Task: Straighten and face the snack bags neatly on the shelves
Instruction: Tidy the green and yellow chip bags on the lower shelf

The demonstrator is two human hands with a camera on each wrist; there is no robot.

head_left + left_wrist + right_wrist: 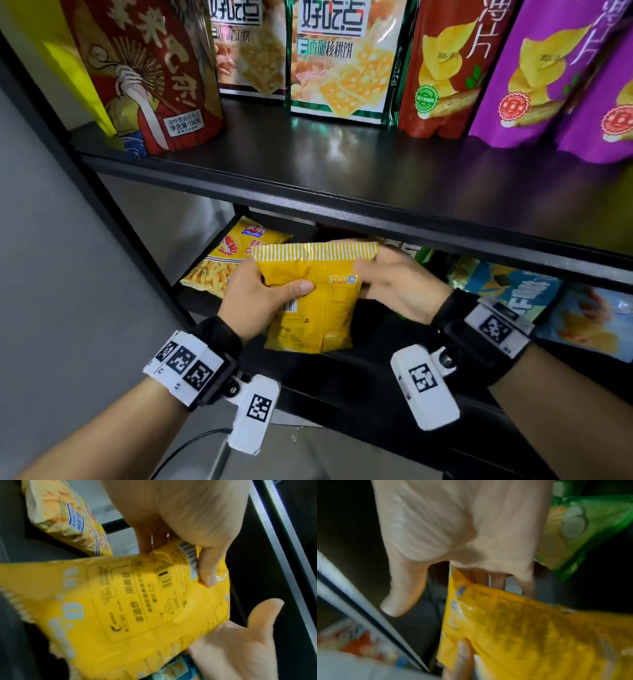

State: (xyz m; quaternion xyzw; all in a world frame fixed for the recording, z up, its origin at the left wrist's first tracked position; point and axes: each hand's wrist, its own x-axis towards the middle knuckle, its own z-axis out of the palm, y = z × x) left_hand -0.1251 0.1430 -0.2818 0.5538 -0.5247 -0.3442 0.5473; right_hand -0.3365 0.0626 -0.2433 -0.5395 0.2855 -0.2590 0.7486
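Observation:
A yellow snack bag (315,301) is held upright at the front of the lower shelf (342,380), its printed back with a barcode facing me. My left hand (263,291) grips its left side, the thumb (207,574) pressed on the barcode label and the fingers hidden behind. My right hand (394,284) is at the bag's right edge. In the right wrist view its straight fingers (498,581) lie behind the bag (530,628) and its thumb (399,601) stands clear of it. The left wrist view shows the bag (120,608) between both hands.
A shrimp-chip bag (233,260) lies flat at the lower shelf's left. A green bag (582,534) and a blue bag (513,287) sit to the right. The upper shelf board (342,192) hangs close above the hands and carries upright bags, red (154,68) to purple (548,68).

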